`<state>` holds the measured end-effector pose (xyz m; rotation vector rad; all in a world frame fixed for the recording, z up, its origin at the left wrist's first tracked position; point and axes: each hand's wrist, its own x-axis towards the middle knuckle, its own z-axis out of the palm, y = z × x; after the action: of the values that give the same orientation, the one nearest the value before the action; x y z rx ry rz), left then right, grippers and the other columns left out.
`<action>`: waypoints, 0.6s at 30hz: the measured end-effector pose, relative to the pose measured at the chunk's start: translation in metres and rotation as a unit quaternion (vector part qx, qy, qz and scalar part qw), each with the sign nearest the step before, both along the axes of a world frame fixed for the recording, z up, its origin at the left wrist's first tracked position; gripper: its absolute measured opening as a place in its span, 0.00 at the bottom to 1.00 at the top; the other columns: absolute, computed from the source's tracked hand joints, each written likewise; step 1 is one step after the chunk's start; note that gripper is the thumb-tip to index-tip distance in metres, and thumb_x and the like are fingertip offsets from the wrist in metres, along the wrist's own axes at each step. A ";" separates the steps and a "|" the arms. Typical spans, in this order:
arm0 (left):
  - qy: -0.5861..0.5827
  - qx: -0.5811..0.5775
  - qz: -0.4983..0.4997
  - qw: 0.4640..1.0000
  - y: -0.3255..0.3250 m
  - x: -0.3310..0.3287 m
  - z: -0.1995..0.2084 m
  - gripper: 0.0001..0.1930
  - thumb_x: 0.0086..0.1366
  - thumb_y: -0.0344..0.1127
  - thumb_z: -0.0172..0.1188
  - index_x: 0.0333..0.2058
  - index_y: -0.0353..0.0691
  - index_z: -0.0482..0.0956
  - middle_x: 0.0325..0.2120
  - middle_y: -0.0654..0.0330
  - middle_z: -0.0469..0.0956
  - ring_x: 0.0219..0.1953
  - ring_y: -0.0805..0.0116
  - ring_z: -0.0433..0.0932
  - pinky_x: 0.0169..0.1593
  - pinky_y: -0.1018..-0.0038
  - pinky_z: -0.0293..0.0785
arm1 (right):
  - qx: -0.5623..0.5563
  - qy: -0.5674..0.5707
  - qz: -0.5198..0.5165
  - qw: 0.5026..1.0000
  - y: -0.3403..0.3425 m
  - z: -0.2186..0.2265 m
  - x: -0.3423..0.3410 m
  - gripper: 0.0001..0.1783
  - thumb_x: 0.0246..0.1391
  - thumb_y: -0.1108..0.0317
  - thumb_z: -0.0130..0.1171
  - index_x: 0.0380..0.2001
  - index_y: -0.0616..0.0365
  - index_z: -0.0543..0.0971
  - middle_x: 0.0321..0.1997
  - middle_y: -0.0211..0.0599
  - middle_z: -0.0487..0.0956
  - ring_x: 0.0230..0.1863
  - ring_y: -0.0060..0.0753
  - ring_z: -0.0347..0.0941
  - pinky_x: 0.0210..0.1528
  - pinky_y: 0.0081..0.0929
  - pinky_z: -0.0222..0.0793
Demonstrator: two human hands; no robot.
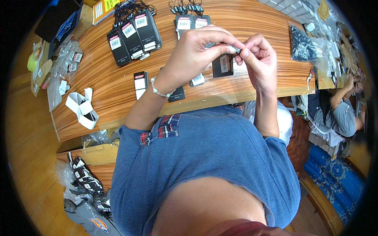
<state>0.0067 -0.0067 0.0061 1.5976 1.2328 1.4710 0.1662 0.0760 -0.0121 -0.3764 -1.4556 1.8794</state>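
Over the wood-grain table (244, 15), my left hand (199, 46) and right hand (260, 61) both pinch a dark cord (236, 50). Black tag (225, 65) just below; whether joined, I cannot tell.

A person (210, 200) wears a blue short-sleeved shirt (212, 149) with a wide, rounded neckline (208, 177), plaid trim (169, 126) in red, navy and white on the left of its front, and a bracelet (160, 93) of pale and aqua beads above the left hand (201, 45).
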 end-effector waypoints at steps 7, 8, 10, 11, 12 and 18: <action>0.011 0.023 0.000 1.000 -0.001 0.004 0.004 0.09 0.53 0.22 0.57 0.34 0.36 0.80 0.30 0.59 0.77 0.34 0.72 0.75 0.38 0.79 0.71 | -0.039 0.031 0.026 0.998 0.000 -0.004 0.002 0.06 0.50 0.74 0.57 0.31 0.61 0.70 0.25 0.35 0.76 0.26 0.20 0.73 0.29 0.15 0.68; 0.025 0.013 0.002 1.000 -0.001 0.002 0.003 0.09 0.53 0.23 0.57 0.34 0.36 0.80 0.29 0.59 0.77 0.35 0.72 0.75 0.38 0.78 0.71 | -0.038 0.032 0.032 0.998 0.000 -0.005 0.002 0.07 0.51 0.74 0.57 0.32 0.62 0.70 0.25 0.35 0.76 0.26 0.20 0.72 0.29 0.15 0.68; 0.052 -0.005 0.006 0.999 0.002 -0.003 0.001 0.08 0.53 0.25 0.58 0.34 0.37 0.80 0.29 0.60 0.77 0.36 0.71 0.74 0.39 0.77 0.70 | -0.043 0.003 0.047 0.998 0.002 -0.001 0.000 0.08 0.52 0.71 0.56 0.34 0.62 0.71 0.25 0.35 0.76 0.26 0.19 0.71 0.30 0.14 0.67; 0.081 0.011 0.029 0.996 0.004 -0.005 0.001 0.08 0.53 0.26 0.59 0.34 0.37 0.81 0.29 0.60 0.77 0.37 0.71 0.74 0.40 0.76 0.70 | -0.045 -0.011 0.053 0.997 0.002 0.001 -0.002 0.08 0.53 0.70 0.55 0.35 0.62 0.71 0.25 0.34 0.76 0.26 0.18 0.71 0.30 0.14 0.66; 0.110 0.028 0.051 0.992 0.007 -0.006 0.000 0.08 0.52 0.27 0.60 0.33 0.37 0.81 0.29 0.61 0.77 0.38 0.71 0.73 0.41 0.75 0.69 | -0.021 -0.016 0.078 0.997 0.005 -0.002 0.000 0.10 0.54 0.68 0.53 0.38 0.62 0.71 0.25 0.32 0.75 0.27 0.17 0.69 0.31 0.14 0.64; 0.068 0.061 0.086 0.992 0.014 -0.002 -0.032 0.22 0.64 0.43 0.48 0.53 0.39 0.62 0.49 0.57 0.66 0.52 0.67 0.64 0.53 0.72 0.59 | -0.067 -0.004 0.064 0.996 0.013 -0.007 -0.002 0.08 0.56 0.68 0.51 0.35 0.61 0.71 0.25 0.32 0.73 0.27 0.18 0.68 0.32 0.14 0.63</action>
<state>0.0049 0.0076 -0.0256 1.7334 1.4131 1.5923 0.1645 0.0894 -0.0190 -0.3623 -1.3921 2.0877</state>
